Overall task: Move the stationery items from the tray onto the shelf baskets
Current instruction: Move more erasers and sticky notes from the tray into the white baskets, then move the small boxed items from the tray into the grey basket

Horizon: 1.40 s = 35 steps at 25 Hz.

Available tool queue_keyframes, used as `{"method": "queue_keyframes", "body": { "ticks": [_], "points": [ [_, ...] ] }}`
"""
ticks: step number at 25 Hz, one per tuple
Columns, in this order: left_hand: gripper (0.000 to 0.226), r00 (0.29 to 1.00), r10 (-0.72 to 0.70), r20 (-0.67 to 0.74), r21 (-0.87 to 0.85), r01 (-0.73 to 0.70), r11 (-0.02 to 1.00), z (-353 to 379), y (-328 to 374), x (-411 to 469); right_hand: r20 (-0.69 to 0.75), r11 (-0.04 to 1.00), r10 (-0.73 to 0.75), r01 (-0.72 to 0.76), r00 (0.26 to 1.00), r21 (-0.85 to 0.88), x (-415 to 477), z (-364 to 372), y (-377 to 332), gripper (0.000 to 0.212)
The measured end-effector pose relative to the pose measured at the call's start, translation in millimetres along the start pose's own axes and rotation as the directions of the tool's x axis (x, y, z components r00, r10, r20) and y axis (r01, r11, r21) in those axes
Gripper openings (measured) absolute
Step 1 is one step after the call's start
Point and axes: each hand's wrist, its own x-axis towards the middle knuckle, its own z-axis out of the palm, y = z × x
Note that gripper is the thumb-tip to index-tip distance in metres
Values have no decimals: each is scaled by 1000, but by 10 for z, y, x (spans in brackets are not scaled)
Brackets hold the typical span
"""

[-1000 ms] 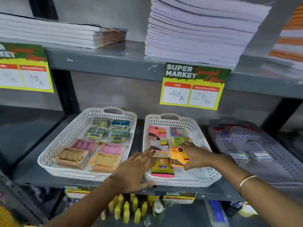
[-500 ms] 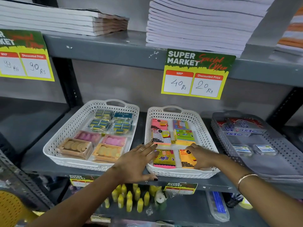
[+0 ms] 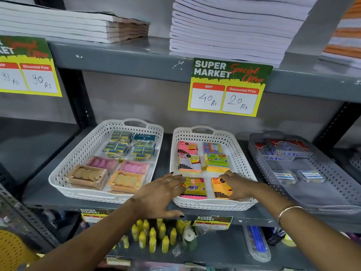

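Nearest us, our left hand (image 3: 160, 194) lies flat and spread, fingers extended over the front-left corner of the white perforated plastic basket (image 3: 242, 165) in the middle of the grey metal shelf (image 3: 125, 207), thumb hooked below the shelf lip; it holds nothing. Our right hand (image 3: 237, 185) is curled loosely on the orange sticky-note pack (image 3: 219, 187) at the basket's front right. We cannot tell whether the fingers pinch the pack or merely press it down, since the palm hides its right edge.

Just left of it lies the yellow and pink sticky-note pack (image 3: 194, 187), its left edge under our left fingertips. Both packs run lengthwise front to back, side by side and slightly apart. The orange one sits directly under the right hand, so that hand is the nearer one for any final nudge, and the push would go away from us, toward the yellow-green pack (image 3: 216, 162) in the row behind.

Farther back, more note packs fill the basket's rear rows. To the left stands a second white basket (image 3: 78, 159) of erasers and small boxes; to the right, a grey perforated tray (image 3: 332, 184) of glue sticks.

Against half a second ago, the orange pack and both hands sit in nearly the same spots; mainly our head has come closer.
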Motion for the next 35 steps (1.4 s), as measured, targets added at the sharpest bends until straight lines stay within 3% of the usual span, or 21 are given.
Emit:
{"method": "queue_keyframes", "body": {
  "ticks": [13, 17, 20, 23, 27, 31, 33, 35],
  "points": [
    [72, 1000, -18, -16, -19, 18, 1000, -2, 3, -10, 33, 997, 24, -26, 999, 69, -5, -25, 51, 81],
    [76, 999, -16, -34, -16, 16, 1000, -2, 11, -2, 40, 997, 36, -39, 999, 73, -27, -46, 49, 90],
    [84, 992, -65, -105, -40, 61, 997, -53, 42, -72, -74, 989, -10, 20, 997, 145, -77, -202, -126, 98],
    [84, 959, -185, -215, -37, 181, 983, -185, -19, -377, -319, 963, -155, 216, 935, 163, -109, -522, -585, 83],
    [84, 854, -447, -267, -11, 461, 888, -282, -141, -1282, -534, 844, -413, 530, 738, 81, -83, -807, -1627, 65],
    [81, 608, -769, -198, -8, 783, 622, -26, 9, -2600, -560, 663, -649, 743, 515, -85, -39, -595, -2847, 62],
    [84, 474, -874, -106, 25, 880, 474, 217, 246, -3238, -525, 580, -720, 809, 454, -97, 42, -252, -3413, 60],
    [86, 365, -931, -18, 66, 930, 363, 540, 529, -3733, -437, 525, -785, 845, 438, -97, 175, 200, -3881, 61]
  ]
}}
